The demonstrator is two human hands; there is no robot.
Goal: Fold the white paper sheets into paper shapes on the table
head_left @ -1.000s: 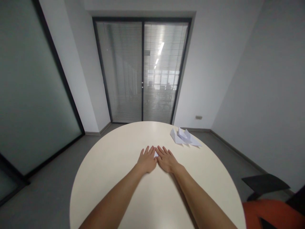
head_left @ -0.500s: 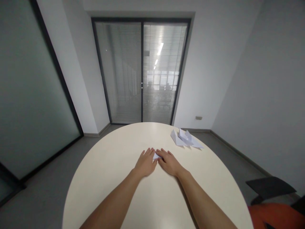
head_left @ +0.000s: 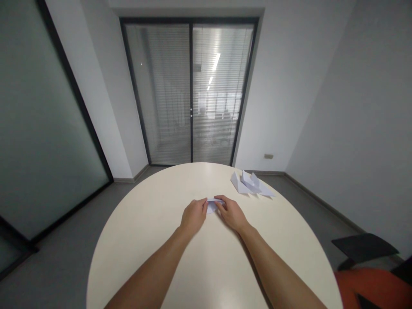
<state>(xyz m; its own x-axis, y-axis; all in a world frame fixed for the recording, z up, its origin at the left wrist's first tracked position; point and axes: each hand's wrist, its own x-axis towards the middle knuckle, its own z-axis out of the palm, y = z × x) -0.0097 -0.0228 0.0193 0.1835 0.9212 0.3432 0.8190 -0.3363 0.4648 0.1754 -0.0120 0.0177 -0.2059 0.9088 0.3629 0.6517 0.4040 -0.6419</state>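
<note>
A small folded piece of white paper (head_left: 211,207) is between my two hands, over the middle of the round cream table (head_left: 144,219). My left hand (head_left: 194,214) pinches its left end between thumb and fingers. At the right end, my right hand (head_left: 230,211) grips the paper with its thumb below and fingers along the top edge. Part of the paper is hidden behind the fingers of both hands.
Several folded white paper pieces (head_left: 252,184) lie together near the table's far right edge. A chair with a red seat (head_left: 370,285) and a black armrest (head_left: 365,247) stands at the lower right.
Both hands were lying flatter on the paper with fingers spread; now they pinch its ends. More of the paper shows between them. The view has shifted slightly.
</note>
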